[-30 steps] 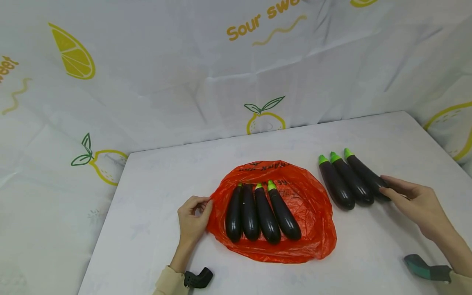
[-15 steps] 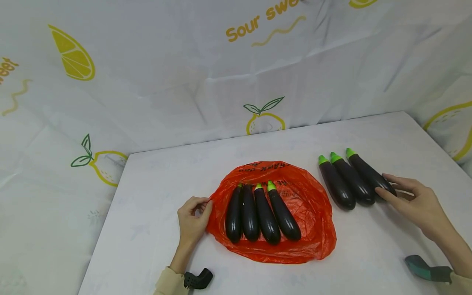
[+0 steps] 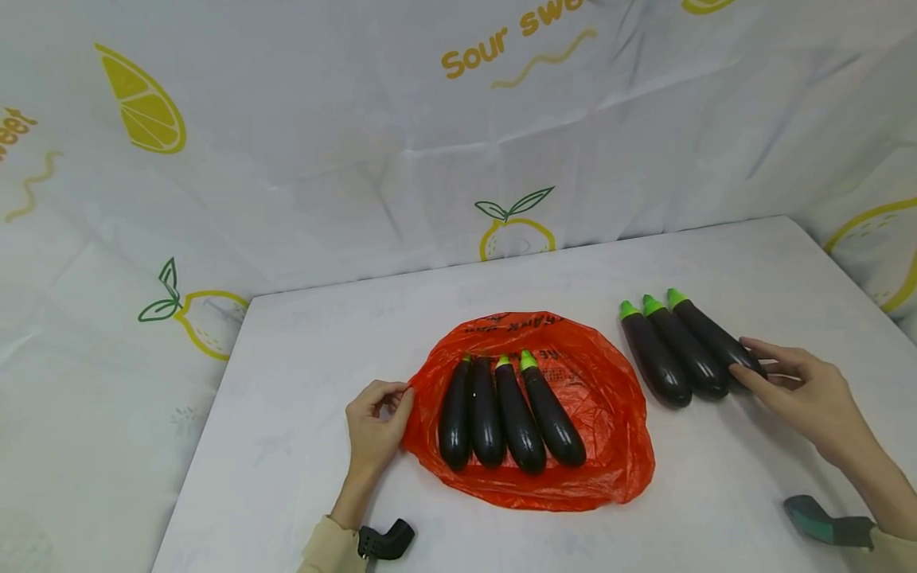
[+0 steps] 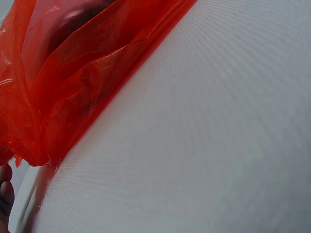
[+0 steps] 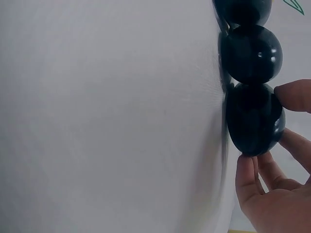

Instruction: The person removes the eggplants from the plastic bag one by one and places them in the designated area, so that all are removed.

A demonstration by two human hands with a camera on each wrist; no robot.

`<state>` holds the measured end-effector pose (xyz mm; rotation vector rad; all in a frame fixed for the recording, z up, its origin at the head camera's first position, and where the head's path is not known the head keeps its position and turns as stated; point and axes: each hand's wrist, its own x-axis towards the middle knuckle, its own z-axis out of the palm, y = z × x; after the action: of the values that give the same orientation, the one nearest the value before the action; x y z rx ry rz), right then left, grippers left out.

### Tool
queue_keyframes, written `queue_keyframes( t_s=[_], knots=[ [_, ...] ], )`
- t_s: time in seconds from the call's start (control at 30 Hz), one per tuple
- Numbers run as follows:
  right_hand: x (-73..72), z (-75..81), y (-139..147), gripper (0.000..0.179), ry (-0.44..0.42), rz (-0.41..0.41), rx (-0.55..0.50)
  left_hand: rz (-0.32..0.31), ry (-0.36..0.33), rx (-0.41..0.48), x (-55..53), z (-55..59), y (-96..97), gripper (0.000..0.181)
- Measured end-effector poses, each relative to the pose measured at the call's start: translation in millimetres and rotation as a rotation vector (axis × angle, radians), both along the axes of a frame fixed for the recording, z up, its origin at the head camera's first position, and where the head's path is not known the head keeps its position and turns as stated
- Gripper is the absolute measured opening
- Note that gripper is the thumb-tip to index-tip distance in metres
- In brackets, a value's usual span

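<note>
Our left hand pinches red plastic bag; right hand grips long black eggplant, near end swung right, still outside.

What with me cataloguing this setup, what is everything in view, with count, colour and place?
Table: 1, white, across the middle and bottom of the head view
Cloth backdrop: 1, white with yellow lemon designs, behind the table
Plastic bag: 1, red with dark lettering, spread on the table
Bagged eggplants: 4, blackish purple, green tips visible on three, inside the plastic bag's rim
Loose eggplants: 3, blackish purple with green tips, right of the plastic bag
Wrist devices: 2, one black, one dark green, one per wrist
Sleeves: 2, beige, bottom edge
Left hand: 1, bare, pinching the plastic bag's left edge
Right hand: 1, bare, holding the rightmost loose eggplant
</note>
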<state>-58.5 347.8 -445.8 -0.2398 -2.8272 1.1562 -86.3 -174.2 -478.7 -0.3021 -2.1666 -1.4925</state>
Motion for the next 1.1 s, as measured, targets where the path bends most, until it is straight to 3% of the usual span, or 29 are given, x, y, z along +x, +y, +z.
queue_keyframes(
  t_s=[0.17, 0.37, 0.6, 0.83, 1.1],
  knots=[
    [-0.3, 0.0, -1.4, 0.064, -0.024, 0.0, 0.007, -0.013, 0.027, 0.008, -1.9, -4.3, -1.9, 0.015],
    [0.3, 0.7, -2.8, 0.063, -0.026, 0.001, 0.001, -0.015, 0.011, 0.012, -1.4, -3.8, -1.4, 0.012],
    [1.3, 0.5, -4.9, 0.062, -0.019, 0.009, -0.038, -0.014, 0.054, -0.005, -1.8, -4.6, -1.6, 0.015],
    [3.0, 0.4, -5.6, 0.059, 0.005, -0.015, -0.032, -0.026, 0.009, 0.011, -1.2, -3.4, -3.5, 0.011],
    [5.0, 1.2, -1.5, 0.055, 0.027, -0.025, -0.058, -0.024, 0.004, 0.011, -1.0, -4.6, -3.6, 0.011]
  ],
)
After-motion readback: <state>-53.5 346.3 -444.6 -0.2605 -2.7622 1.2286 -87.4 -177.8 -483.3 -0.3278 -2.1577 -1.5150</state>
